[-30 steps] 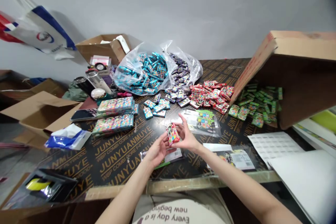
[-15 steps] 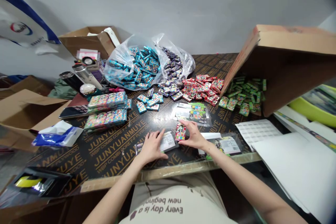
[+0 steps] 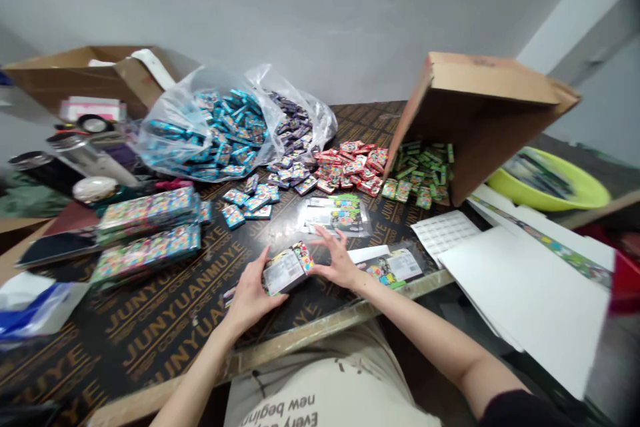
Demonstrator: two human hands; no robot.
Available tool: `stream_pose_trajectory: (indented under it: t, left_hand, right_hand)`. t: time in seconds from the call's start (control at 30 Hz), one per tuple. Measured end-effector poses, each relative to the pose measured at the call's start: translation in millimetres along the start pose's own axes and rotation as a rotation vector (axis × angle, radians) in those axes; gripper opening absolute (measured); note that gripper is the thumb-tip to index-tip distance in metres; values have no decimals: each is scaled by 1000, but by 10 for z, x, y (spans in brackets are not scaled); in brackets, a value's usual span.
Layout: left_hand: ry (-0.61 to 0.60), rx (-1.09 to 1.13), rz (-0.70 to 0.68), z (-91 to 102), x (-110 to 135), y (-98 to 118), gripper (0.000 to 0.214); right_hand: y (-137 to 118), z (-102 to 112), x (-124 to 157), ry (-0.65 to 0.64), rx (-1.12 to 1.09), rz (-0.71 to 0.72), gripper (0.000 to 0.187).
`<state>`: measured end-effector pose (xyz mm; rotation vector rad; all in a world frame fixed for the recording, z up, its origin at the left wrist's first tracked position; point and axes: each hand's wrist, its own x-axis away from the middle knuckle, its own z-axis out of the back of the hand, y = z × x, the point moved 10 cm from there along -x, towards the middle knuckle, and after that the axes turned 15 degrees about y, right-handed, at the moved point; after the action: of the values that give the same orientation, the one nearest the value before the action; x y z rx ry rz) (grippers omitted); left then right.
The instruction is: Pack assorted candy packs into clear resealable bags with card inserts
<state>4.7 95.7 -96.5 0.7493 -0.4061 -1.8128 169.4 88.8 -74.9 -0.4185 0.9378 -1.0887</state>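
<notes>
My left hand (image 3: 253,297) grips a clear plastic packet (image 3: 281,275) with a pale printed label, thumb along its near edge and fingers along the far edge. At the packet's right end sits a small red patterned box (image 3: 303,256); whether it is fully inside the plastic is hard to tell. My right hand (image 3: 340,263) is beside that box, its thumb at the box's edge and its other fingers spread. Just behind lies a flat clear bag with a green printed card (image 3: 345,210). Another such bag (image 3: 403,265) is partly under my right wrist.
Loose blue boxes (image 3: 250,201), purple boxes (image 3: 295,172), red boxes (image 3: 350,165) and green boxes (image 3: 423,173) lie along the back. Plastic bags (image 3: 173,140) hold more. A tilted carton (image 3: 465,87) stands over the green ones. Wrapped stacks (image 3: 147,253) lie left, white sheets (image 3: 520,300) right.
The small red box has moved left with my right hand to the packet's end, and its fingers have spread. My left hand has raised the packet's near side. The view has turned right.
</notes>
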Motion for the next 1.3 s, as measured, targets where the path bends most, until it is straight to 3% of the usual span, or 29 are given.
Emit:
stream_pose_trajectory:
  t: [0.07, 0.13, 0.17, 0.23, 0.27, 0.37, 0.43, 0.5, 0.6, 0.73, 0.8, 0.9, 0.97, 1.13, 1.3]
  left_hand:
    - [-5, -10, 0, -46, -27, -8, 99]
    - [-32, -36, -12, -124, -27, -21, 98]
    - [-47, -54, -21, -162, -17, -30, 97]
    - [-93, -97, -48, -240, 22, -40, 94]
    - [-131, -127, -70, -286, 49, -33, 91]
    - [-262, -244, -113, -411, 109, 15, 86]
    - [-328, -286, -152, -478, 102, 130, 90]
    - [-387, -285, -237, -561, 70, 324, 91]
    - [-463, -298, -334, -695, 13, 539, 80]
    - [-469, -306, -351, -751, -56, 583, 57]
    - [-455, -287, -330, -737, -61, 568, 54]
    - [-354, -135, -234, -649, -100, 629, 69]
    - [-242, 108, -76, -550, -165, 692, 74]
    - [-52, 785, 556, -455, -214, 555, 51]
    - [-163, 1218, 884, -522, -20, 522, 40]
  right_hand:
    - [-7, -29, 1, -49, -4, 9, 66]
    - [148, 121, -108, -14, 67, 8, 56]
    - [326, 321, -210, 75, 160, -26, 56]
    - [818, 916, -410, 314, 425, -165, 63]
    - [1090, 1202, -489, 372, 565, -245, 70]
    - [1872, 1840, -650, 317, 813, -468, 88]
    - [2188, 2074, -707, 258, 830, -513, 91]
    - [2322, 2163, -726, 228, 803, -501, 87]
    - [2299, 2115, -695, 213, 750, -451, 81]
    - [2026, 1971, -582, 269, 634, -391, 84]
    - [1783, 1853, -502, 344, 349, -372, 86]
    - [1275, 1500, -367, 363, -260, -346, 82]
    - [888, 1175, -266, 282, -525, -342, 77]
    - [117, 405, -38, -22, -923, -380, 74]
    - [-112, 96, 29, -139, -937, -402, 103]
